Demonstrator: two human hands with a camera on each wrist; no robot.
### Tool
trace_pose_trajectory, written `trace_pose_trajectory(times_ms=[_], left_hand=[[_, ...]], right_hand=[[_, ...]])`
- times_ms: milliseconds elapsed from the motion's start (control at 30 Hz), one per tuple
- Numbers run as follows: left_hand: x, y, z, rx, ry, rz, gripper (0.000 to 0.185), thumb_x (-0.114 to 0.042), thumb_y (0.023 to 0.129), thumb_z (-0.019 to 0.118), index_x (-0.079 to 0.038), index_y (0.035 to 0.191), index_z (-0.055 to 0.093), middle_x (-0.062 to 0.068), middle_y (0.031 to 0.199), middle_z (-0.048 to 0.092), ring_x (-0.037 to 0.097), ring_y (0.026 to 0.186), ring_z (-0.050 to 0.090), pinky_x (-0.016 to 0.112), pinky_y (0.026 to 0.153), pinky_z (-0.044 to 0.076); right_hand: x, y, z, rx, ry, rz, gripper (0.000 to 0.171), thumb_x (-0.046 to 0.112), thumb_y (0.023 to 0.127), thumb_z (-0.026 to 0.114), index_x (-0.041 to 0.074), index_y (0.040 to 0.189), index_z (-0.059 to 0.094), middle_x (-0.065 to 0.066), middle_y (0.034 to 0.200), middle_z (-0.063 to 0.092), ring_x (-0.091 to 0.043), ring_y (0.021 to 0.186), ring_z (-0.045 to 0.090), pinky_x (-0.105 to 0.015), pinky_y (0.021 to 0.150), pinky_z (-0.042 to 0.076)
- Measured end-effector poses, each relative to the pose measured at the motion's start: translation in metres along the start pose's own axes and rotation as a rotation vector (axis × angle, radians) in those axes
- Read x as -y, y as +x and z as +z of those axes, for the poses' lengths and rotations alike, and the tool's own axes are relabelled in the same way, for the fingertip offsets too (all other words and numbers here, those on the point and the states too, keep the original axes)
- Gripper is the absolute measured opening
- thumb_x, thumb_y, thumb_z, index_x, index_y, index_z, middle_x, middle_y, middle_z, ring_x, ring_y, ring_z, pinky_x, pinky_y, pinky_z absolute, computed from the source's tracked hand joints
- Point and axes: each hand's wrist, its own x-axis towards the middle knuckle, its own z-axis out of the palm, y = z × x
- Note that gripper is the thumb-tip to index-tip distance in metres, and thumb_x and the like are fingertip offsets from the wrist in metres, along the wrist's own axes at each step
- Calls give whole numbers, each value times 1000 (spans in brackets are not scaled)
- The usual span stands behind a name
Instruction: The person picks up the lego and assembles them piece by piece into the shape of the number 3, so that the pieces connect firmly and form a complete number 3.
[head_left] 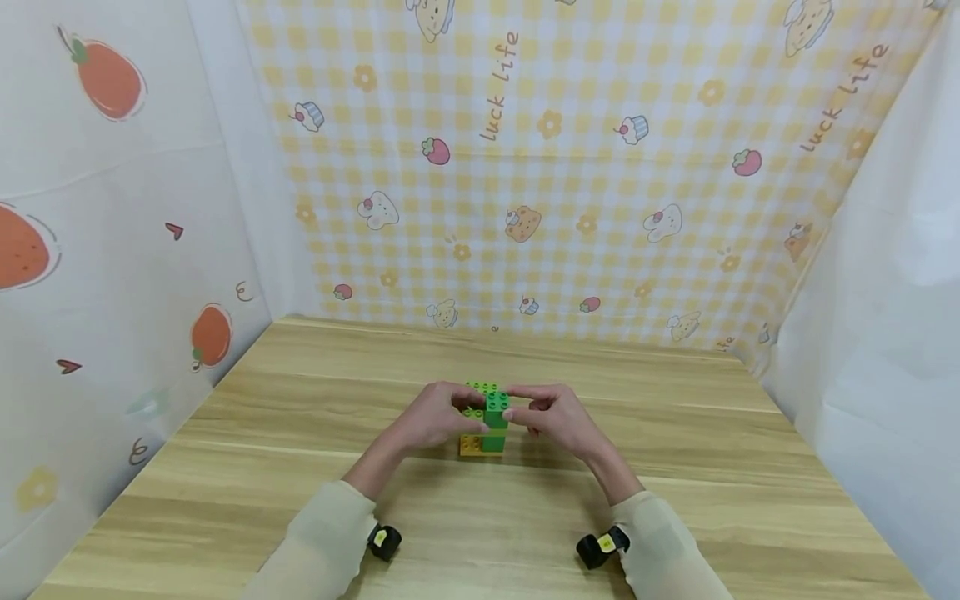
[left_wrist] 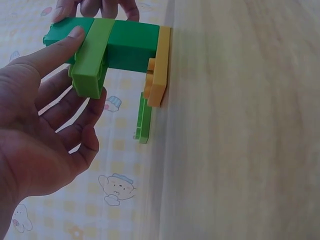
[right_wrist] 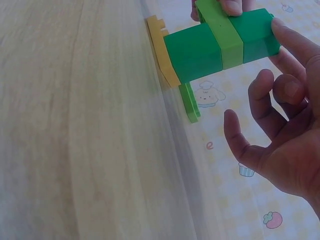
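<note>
Standing between both hands' fingers [head_left: 525, 392], block tower [head_left: 491, 425]

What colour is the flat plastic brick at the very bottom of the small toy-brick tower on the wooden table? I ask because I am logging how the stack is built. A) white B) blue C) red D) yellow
D: the flat yellow plastic brick lies on the wooden table beneath the dark green bricks, and the left wrist view shows the same, with the left hand and right hand at the tower's sides.
</note>
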Motion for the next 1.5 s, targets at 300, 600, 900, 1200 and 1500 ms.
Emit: trace_pose_trajectory(times_ms=[300,600,900,1200,1500], left_hand=[[2,-2,-16,-30,-30,-61,32,-33,94,81,-16,121,79,-1,112,75,17,101,66,36,86,54],[6,1,-22,-128,4,-76,30,-34,102,71,-14,123,77,2,119,76,20,111,67,45,98,55],[15,16,-22,-133,44,-109,31,-28,101,72,-10,126,76,6,118,75,22,110,67,44,94,55],[23,37,-23,-74,97,-112,42,-20,95,78,-4,133,70,16,129,72,26,112,67,46,96,55],[32,47,-22,-58,120,-107,46,-17,93,80,-2,134,69,17,131,70,28,111,67,42,92,57]], right_hand=[[-1,1,-1,4,-5,11,41,29,96,79,14,134,74,-6,61,55,-17,57,49,-24,53,35],[-1,1,0,9,13,9,41,28,96,79,13,134,74,-11,61,56,-20,56,48,-24,52,36],[-3,2,1,2,-1,26,44,30,95,80,12,134,74,-4,61,58,-19,58,51,-24,53,37],[-2,1,1,-4,7,31,44,31,95,81,13,134,74,-2,61,57,-22,58,50,-24,53,37],[0,0,0,-7,-11,21,42,31,95,80,13,134,74,0,60,57,-21,58,50,-25,54,37]])
